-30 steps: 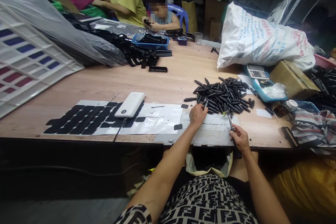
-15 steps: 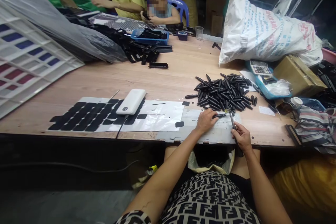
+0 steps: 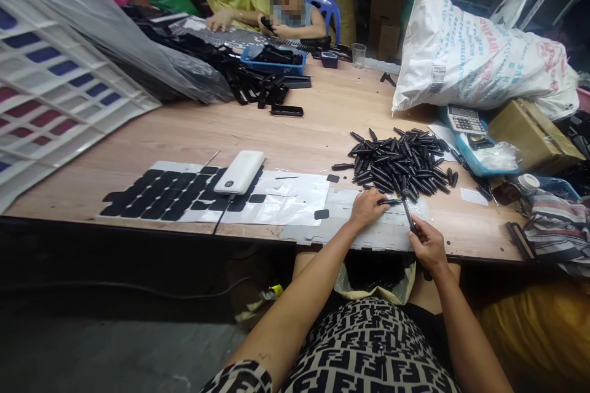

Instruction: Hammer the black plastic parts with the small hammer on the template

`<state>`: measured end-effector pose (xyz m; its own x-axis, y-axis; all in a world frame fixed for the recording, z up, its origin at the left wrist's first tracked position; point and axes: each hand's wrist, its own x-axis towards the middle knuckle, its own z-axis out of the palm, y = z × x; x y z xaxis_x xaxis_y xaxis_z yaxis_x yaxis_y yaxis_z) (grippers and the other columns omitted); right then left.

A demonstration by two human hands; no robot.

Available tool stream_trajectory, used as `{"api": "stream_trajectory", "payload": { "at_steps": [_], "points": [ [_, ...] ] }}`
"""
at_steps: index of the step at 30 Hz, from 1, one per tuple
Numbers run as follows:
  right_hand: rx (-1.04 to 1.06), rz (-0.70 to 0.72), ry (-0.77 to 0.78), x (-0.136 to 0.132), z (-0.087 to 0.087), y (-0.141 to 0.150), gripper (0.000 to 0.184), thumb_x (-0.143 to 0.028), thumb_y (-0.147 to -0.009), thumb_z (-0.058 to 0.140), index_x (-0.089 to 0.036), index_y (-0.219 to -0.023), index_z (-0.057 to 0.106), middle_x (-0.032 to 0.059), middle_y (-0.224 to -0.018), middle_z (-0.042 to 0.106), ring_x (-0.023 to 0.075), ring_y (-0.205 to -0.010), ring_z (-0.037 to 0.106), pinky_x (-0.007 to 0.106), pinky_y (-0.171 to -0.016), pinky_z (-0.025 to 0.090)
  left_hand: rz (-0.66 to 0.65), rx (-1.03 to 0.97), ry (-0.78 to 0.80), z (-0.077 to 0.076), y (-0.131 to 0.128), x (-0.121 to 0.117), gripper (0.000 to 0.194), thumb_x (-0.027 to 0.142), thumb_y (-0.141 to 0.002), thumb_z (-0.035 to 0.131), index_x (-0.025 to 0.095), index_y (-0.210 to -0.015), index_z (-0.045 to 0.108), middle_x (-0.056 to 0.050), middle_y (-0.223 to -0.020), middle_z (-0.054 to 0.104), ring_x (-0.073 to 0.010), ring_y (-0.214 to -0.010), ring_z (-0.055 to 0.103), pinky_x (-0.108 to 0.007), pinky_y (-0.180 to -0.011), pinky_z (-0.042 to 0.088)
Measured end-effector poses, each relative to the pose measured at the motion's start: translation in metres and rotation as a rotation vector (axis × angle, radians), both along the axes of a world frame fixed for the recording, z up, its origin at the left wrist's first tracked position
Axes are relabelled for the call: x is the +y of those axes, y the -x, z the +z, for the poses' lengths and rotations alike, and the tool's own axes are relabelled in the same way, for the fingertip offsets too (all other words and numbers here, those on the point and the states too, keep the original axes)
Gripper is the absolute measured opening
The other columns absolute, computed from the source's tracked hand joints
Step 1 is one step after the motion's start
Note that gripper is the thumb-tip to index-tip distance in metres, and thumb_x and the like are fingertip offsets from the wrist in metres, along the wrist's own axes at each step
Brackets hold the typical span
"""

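Observation:
My left hand (image 3: 367, 209) pinches a black pen-shaped piece (image 3: 391, 201) over the grey board at the table's front edge. Its tip points to the right, with a small yellowish-green bit near it. My right hand (image 3: 428, 244) is wrapped round the dark handle of a small hammer (image 3: 409, 212). The hammer's head lies close to the tip of the piece; whether they touch I cannot tell. Just beyond both hands is a heap of similar black pen-shaped pieces (image 3: 399, 159). Beneath my hands lies the grey board (image 3: 318, 233).
To the left, a white power bank (image 3: 239, 172) rests on a sheet of black stickers (image 3: 159, 193). A large white sack (image 3: 479, 55), a calculator (image 3: 466, 120) and a cardboard box (image 3: 534, 135) stand at the right. Across the table are a blue basket (image 3: 271, 67) and two people.
The view has shifted slightly, moving the table rightward. The hammer's head has come nearer the held piece's tip. Across the table, a person's hand has moved from the green bag to the tabletop.

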<state>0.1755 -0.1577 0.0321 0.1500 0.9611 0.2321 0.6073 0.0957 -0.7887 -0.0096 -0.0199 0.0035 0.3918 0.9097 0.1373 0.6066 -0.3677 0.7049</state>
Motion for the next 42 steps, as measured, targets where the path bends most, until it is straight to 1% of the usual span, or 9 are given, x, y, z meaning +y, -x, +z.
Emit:
{"api": "stream_trajectory", "payload": {
  "at_steps": [6, 11, 14, 17, 21, 24, 28, 34, 42],
  "points": [
    [-0.09, 0.034, -0.028, 0.005, 0.002, 0.004, 0.039, -0.028, -0.083, 0.061, -0.02, -0.121, 0.07, 0.0076, -0.095, 0.071, 0.0187, -0.075, 0.062, 0.033, -0.072, 0.055, 0.0, -0.001, 0.004, 0.001, -0.001, 0.0, 0.02, 0.034, -0.083, 0.07, 0.026, -0.101, 0.074, -0.002, -0.094, 0.065, -0.0193, -0.095, 0.059, -0.033, -0.087, 0.043],
    [-0.042, 0.039, -0.018, 0.007, 0.001, 0.009, 0.042, -0.028, -0.085, 0.061, -0.018, -0.126, 0.067, 0.0078, -0.096, 0.07, 0.0183, -0.076, 0.063, 0.032, -0.07, 0.055, -0.006, 0.009, 0.004, 0.002, -0.001, 0.0, 0.018, 0.034, -0.084, 0.07, 0.026, -0.099, 0.074, -0.002, -0.094, 0.065, -0.0199, -0.096, 0.058, -0.034, -0.088, 0.043],
    [-0.05, 0.084, -0.003, 0.008, -0.002, 0.013, 0.041, -0.027, -0.083, 0.061, -0.019, -0.122, 0.069, 0.0074, -0.095, 0.07, 0.0179, -0.075, 0.062, 0.031, -0.07, 0.055, -0.002, 0.018, 0.006, 0.004, -0.001, -0.001, 0.018, 0.034, -0.084, 0.069, 0.026, -0.099, 0.074, -0.002, -0.095, 0.065, -0.0202, -0.096, 0.058, -0.034, -0.088, 0.043],
    [-0.031, 0.07, 0.021, 0.009, -0.004, 0.013, 0.04, -0.028, -0.082, 0.063, -0.019, -0.12, 0.07, 0.0069, -0.092, 0.069, 0.0173, -0.073, 0.062, 0.03, -0.067, 0.054, -0.001, 0.028, 0.011, 0.004, -0.002, 0.0, 0.019, 0.034, -0.083, 0.07, 0.026, -0.099, 0.075, -0.002, -0.095, 0.065, -0.0206, -0.096, 0.058, -0.035, -0.088, 0.043],
    [0.062, -0.008, 0.036, 0.013, -0.005, 0.003, 0.042, -0.032, -0.081, 0.066, -0.017, -0.12, 0.07, 0.0059, -0.088, 0.068, 0.0153, -0.069, 0.059, 0.028, -0.063, 0.053, -0.011, 0.013, 0.012, 0.004, -0.001, 0.0, 0.02, 0.035, -0.084, 0.069, 0.026, -0.101, 0.074, -0.003, -0.096, 0.065, -0.0208, -0.097, 0.058, -0.035, -0.089, 0.043],
    [0.204, -0.042, 0.055, 0.015, -0.009, -0.006, 0.045, -0.035, -0.079, 0.068, -0.016, -0.119, 0.069, 0.0034, -0.083, 0.064, 0.0122, -0.061, 0.056, 0.027, -0.057, 0.051, -0.039, 0.011, 0.01, 0.005, 0.002, 0.0, 0.02, 0.036, -0.087, 0.064, 0.025, -0.101, 0.073, -0.003, -0.095, 0.065, -0.0208, -0.097, 0.058, -0.035, -0.09, 0.042],
    [0.369, -0.064, 0.074, 0.018, -0.014, -0.013, 0.048, -0.037, -0.078, 0.068, -0.016, -0.121, 0.067, -0.0015, -0.074, 0.059, 0.0097, -0.052, 0.052, 0.026, -0.051, 0.047, -0.076, 0.008, 0.02, 0.006, 0.005, -0.001, 0.023, 0.037, -0.093, 0.054, 0.024, -0.092, 0.072, -0.002, -0.095, 0.065, -0.0203, -0.096, 0.057, -0.036, -0.088, 0.04],
    [0.452, -0.087, 0.062, 0.019, -0.014, -0.017, 0.048, -0.035, -0.078, 0.069, -0.015, -0.121, 0.066, -0.0026, -0.069, 0.059, 0.0105, -0.052, 0.053, 0.027, -0.052, 0.046, -0.065, 0.052, -0.011, 0.0, 0.005, 0.0, 0.04, 0.034, -0.1, 0.037, 0.02, -0.074, 0.064, -0.004, -0.087, 0.063, -0.0196, -0.088, 0.054, -0.035, -0.08, 0.038],
    [0.499, -0.081, 0.078, 0.018, -0.013, -0.015, 0.048, -0.035, -0.075, 0.071, -0.015, -0.119, 0.066, -0.0036, -0.066, 0.057, 0.0107, -0.052, 0.053, 0.026, -0.05, 0.045, -0.057, 0.043, -0.009, 0.0, 0.005, -0.001, 0.044, 0.032, -0.101, 0.033, 0.02, -0.071, 0.062, -0.005, -0.083, 0.062, -0.0194, -0.085, 0.054, -0.035, -0.08, 0.038]
  ]
}}
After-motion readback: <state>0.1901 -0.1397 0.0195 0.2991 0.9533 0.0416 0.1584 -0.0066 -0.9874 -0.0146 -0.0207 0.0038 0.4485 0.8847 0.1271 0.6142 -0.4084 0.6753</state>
